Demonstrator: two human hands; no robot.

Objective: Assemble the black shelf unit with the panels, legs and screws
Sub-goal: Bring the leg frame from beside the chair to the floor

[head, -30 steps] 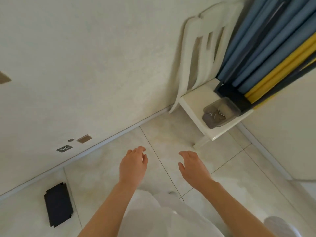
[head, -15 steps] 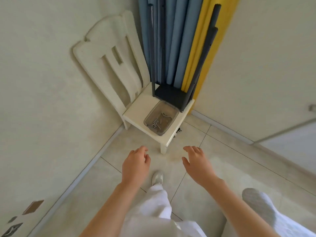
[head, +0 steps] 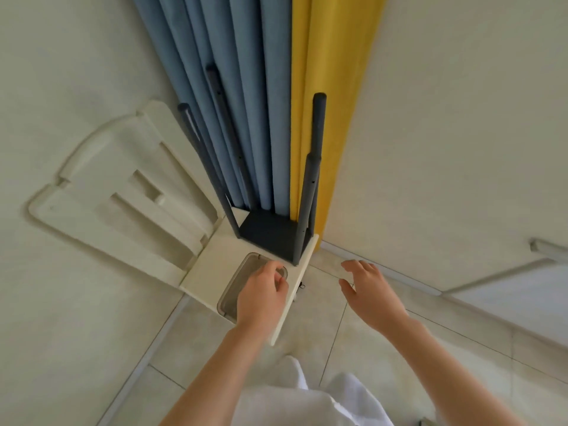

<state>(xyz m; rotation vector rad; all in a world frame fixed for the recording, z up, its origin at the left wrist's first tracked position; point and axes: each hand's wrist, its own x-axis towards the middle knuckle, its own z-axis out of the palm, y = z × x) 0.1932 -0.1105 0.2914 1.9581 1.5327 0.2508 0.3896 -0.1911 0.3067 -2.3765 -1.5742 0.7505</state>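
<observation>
The partly built black shelf unit stands upside down on a white chair's seat (head: pixel 206 273): a black panel (head: pixel 270 232) with several black legs (head: pixel 318 130) pointing up. In front of it on the seat lies a clear plastic container (head: pixel 236 285). My left hand (head: pixel 261 298) is over that container, its fingers bent down into it; whatever they touch is hidden. My right hand (head: pixel 372 295) hovers with spread fingers to the right of the seat, above the floor, holding nothing.
The chair sits in a corner, its back (head: pixel 123 192) against the left wall. Blue curtains (head: pixel 246 87) and a yellow curtain (head: pixel 333 87) hang behind the shelf unit. Pale floor tiles (head: pixel 461 358) spread to the right, and my white-clad legs (head: pixel 295 401) are below.
The view came closer to the chair. My left hand moved forward onto the clear container and bent its fingers in; my right hand advanced beside the seat, still spread.
</observation>
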